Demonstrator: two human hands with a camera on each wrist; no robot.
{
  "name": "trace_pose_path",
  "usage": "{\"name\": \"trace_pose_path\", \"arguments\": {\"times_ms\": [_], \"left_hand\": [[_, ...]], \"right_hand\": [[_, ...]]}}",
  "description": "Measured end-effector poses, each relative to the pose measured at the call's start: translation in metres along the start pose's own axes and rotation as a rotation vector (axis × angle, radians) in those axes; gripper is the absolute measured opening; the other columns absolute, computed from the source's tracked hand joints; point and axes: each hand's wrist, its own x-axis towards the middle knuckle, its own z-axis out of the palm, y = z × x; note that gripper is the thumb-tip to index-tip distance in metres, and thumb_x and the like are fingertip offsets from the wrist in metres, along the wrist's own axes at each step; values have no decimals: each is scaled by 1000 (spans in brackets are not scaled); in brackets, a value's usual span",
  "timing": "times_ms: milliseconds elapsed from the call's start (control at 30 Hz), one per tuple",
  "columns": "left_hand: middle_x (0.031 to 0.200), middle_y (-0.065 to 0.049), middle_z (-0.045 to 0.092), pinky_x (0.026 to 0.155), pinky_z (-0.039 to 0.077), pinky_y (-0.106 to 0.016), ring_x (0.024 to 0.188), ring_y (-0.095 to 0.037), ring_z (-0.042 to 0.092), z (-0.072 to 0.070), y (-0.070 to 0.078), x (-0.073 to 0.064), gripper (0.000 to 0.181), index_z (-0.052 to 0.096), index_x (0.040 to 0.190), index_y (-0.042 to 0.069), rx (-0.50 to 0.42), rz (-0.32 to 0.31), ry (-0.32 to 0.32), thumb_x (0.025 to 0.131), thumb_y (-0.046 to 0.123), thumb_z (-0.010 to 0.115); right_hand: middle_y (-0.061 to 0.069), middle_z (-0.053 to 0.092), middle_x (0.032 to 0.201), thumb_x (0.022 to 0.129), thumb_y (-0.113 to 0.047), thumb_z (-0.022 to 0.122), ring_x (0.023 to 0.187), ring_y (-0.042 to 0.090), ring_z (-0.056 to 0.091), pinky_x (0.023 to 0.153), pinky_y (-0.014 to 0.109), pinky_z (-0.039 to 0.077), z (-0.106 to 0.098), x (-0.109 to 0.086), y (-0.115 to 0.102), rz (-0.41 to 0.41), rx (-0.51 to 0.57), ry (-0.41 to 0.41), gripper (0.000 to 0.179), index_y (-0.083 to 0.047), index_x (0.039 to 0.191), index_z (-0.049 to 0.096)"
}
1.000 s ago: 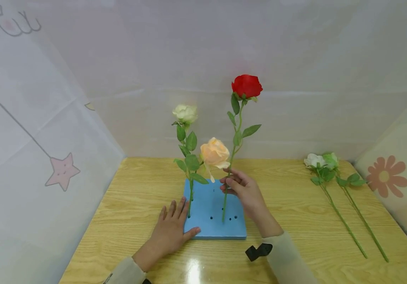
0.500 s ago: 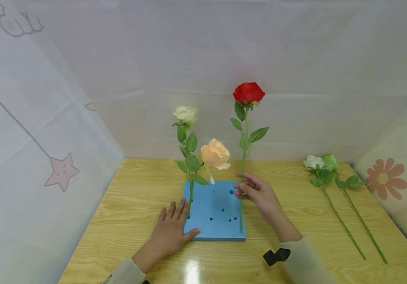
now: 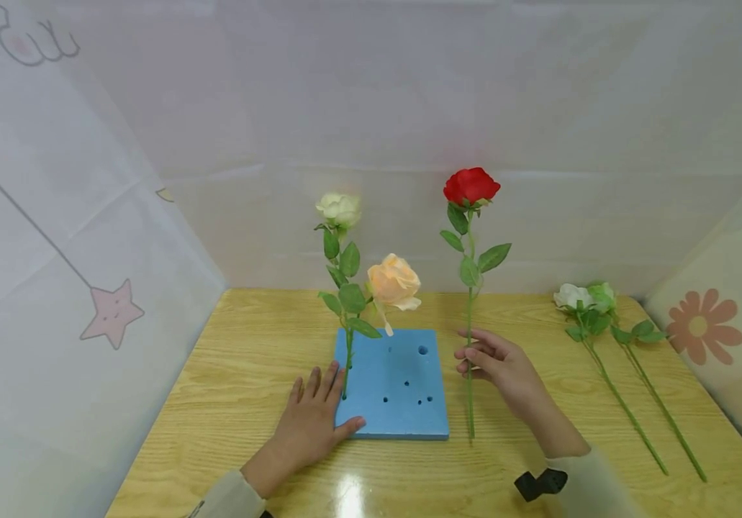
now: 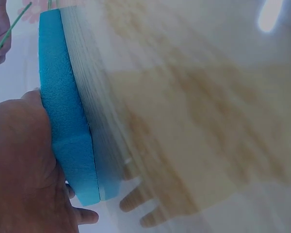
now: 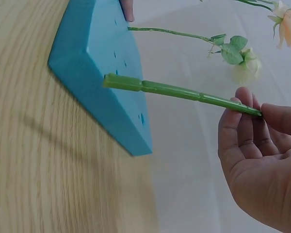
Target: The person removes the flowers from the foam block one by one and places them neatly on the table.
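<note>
Because your right hand (image 3: pixel 503 370) pinches the red rose (image 3: pixel 469 272) only by its slender stem, just right of the blue block (image 3: pixel 396 419), it could twist. Your spread left hand (image 3: pixel 309 421) rests at the block's left edge; lifting could let the block slide. Tabletop (image 3: pixel 594 403) room stretches rightward to the lying roses (image 3: pixel 596 319).

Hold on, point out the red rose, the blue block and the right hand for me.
Red rose (image 3: pixel 471 187): head view, on the middle of the bloom.
Blue block (image 3: pixel 382 370): head view, on its bare top face.
Right hand (image 3: pixel 504 368): head view, on the middle of the hand.
</note>
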Motion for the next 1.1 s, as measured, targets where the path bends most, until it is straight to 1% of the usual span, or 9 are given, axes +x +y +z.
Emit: {"name": "trace_pose_path", "arguments": {"times_ms": [67,133,300,467,733,900,1000,1100], "left_hand": [[171,-7,10,119,16,-66,154,-42,15,-1,1,0,97,15,165,15,-3,-1,-1,94,80,31],[171,-6,9,119,16,-66,154,-42,15,-1,1,0,97,15,165,16,-6,-3,-3,94,80,31],[171,-7,10,119,15,-66,154,-42,15,-1,1,-1,97,15,165,16,-7,-2,2,94,80,30],[171,-7,9,119,15,-65,154,-41,15,-2,2,-1,97,14,165,16,-1,-3,5,94,80,30],[171,-7,9,119,14,-65,154,-41,15,-1,1,0,97,14,165,16,0,-12,-3,94,81,30],[171,-7,9,120,14,-65,154,-41,15,0,1,0,97,15,165,16,-2,-14,-3,94,80,31],[171,-7,9,120,14,-65,154,-41,15,0,1,-1,96,15,165,16,-3,-12,-1,94,80,32],[171,-7,10,119,14,-65,154,-41,15,-1,1,-1,96,16,165,15,-4,-9,3,95,79,32]], "right_hand": [[7,72,108,104,-21,59,94,23,71,88,46,58,-5,-3,1,3,-8,-1,47,-4,148,50],[8,71,109,104,-22,59,94,25,71,89,47,58,-10,-6,3,3,-21,-4,48,-4,149,49],[9,71,111,105,-25,59,97,31,71,88,43,58,-20,-12,7,26,-61,1,49,-6,149,49],[10,70,111,105,-26,58,98,31,70,88,42,58,-27,-18,6,58,-78,2,50,-7,149,49],[9,69,111,104,-28,59,98,27,70,88,43,58,-38,-27,7,80,-96,-7,51,-7,150,48],[8,69,111,104,-29,59,98,26,71,88,39,58,-46,-33,10,98,-91,-4,53,-6,150,47],[9,69,112,104,-29,59,99,26,71,87,37,58,-50,-37,11,108,-97,1,53,-6,150,46],[16,67,116,105,-29,58,100,28,70,87,36,58,-56,-41,13,112,-112,4,54,-5,151,45]]}}
